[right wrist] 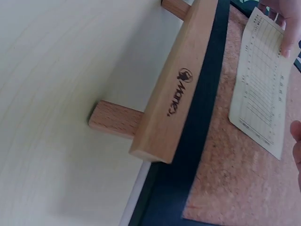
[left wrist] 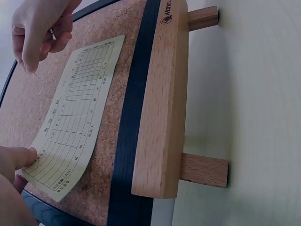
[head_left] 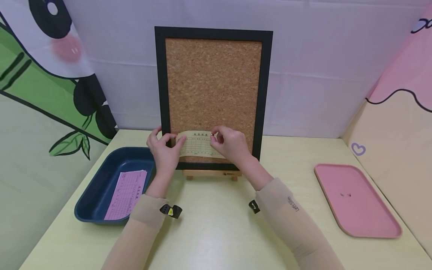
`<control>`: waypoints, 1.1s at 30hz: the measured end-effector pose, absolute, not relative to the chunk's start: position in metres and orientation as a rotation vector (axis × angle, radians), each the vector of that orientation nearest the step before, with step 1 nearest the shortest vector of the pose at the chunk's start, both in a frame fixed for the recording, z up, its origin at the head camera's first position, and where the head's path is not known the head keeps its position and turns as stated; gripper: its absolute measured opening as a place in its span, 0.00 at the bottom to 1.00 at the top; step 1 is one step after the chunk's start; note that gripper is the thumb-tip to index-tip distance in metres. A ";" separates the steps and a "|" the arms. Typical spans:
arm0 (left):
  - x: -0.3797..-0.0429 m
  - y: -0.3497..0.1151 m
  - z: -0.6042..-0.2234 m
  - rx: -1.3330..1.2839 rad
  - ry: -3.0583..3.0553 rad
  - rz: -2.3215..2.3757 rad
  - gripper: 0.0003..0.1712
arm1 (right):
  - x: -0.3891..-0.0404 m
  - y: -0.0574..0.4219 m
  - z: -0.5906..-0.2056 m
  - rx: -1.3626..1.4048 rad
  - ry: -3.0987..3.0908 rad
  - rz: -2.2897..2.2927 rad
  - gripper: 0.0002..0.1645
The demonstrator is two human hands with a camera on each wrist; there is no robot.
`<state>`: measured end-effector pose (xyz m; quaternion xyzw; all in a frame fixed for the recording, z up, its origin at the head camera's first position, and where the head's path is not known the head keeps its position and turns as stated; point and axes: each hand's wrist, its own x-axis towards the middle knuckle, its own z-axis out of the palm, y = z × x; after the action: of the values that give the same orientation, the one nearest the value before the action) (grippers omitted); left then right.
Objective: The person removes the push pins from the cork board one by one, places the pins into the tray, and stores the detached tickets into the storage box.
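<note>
A cork board point(head_left: 212, 82) in a black frame leans upright on a wooden easel point(head_left: 209, 173). Across its lower part lies a pale yellow printed form point(head_left: 195, 145) with a ruled table, bowed slightly off the cork. My left hand point(head_left: 164, 155) pinches the form's left end, the thumb point(left wrist: 26, 157) on its printed face and a finger behind. Near the form's upper right corner, my right hand point(head_left: 233, 144) pinches a small pin point(left wrist: 35, 74); its thin point sticks out past the fingertips, and most of it is hidden by them.
On the left stands a dark blue tub point(head_left: 98, 187) with pink printed forms point(head_left: 126, 195) in it. A pink tray point(head_left: 357, 198) lies at the right of the table point(head_left: 209, 232). Printed cloth hangs behind and at both sides.
</note>
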<state>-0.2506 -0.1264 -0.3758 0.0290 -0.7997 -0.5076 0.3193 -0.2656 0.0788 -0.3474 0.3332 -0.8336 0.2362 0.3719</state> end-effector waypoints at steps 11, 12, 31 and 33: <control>-0.240 -0.135 -0.370 -0.020 -2.082 -1.313 0.17 | -0.245 0.110 -0.327 0.854 -2.153 0.672 0.04; -0.239 -0.136 -0.369 -0.023 -2.084 -1.319 0.17 | -0.243 0.114 -0.325 0.855 -2.147 0.683 0.04; -0.217 -0.154 -0.347 -0.100 -2.206 -1.210 0.18 | -0.201 0.192 -0.298 0.822 -2.023 0.642 0.06; -0.214 -0.156 -0.344 -0.120 -2.208 -1.183 0.17 | -0.197 0.201 -0.296 0.800 -2.014 0.633 0.05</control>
<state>-0.2142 -0.1564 -0.3443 -0.0455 -0.8366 -0.4483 0.3115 -0.1966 0.2011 -0.2960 0.3204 -0.8064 0.2533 0.4278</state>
